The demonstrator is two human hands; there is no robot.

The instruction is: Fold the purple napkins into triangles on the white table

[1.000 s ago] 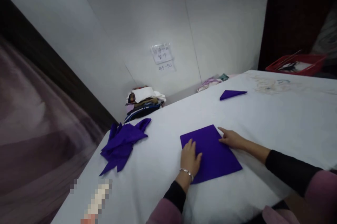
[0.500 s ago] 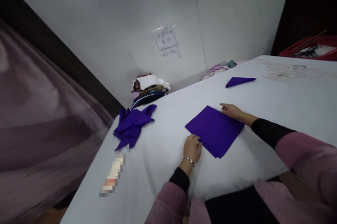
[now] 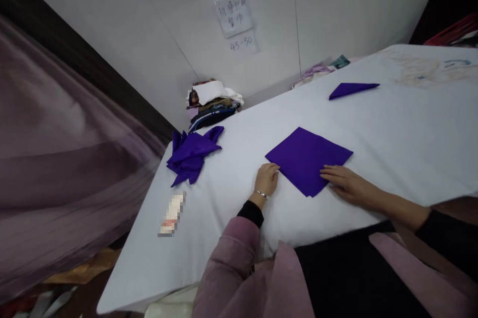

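Note:
A purple cloth napkin (image 3: pixel 306 156), folded into a flat square, lies with one corner towards me on the white-covered table (image 3: pixel 231 238). At its left edge rests my left hand (image 3: pixel 267 180), the fingers loosely bent and the tips touching the border of the cloth. My right hand (image 3: pixel 347 183) is laid flat over the near right edge, its fingers stretched out on the fabric. Further back on the right is a second purple napkin (image 3: pixel 353 90), folded into a narrow triangle. A loose heap of purple napkins (image 3: pixel 192 154) sits at the left.
A stack of folded clothes (image 3: pixel 212 104) stands by the wall, with more fabric (image 3: pixel 315 73) behind the table's far edge. Handwritten paper signs (image 3: pixel 235 14) hang above. A pixelated strip-like item (image 3: pixel 172 213) lies near the left edge. A red basket (image 3: pixel 453 32) shows at the far right.
My right hand has moved from the napkin's far right edge to its near right edge. My left hand stays at the left edge. The camera view has tilted down.

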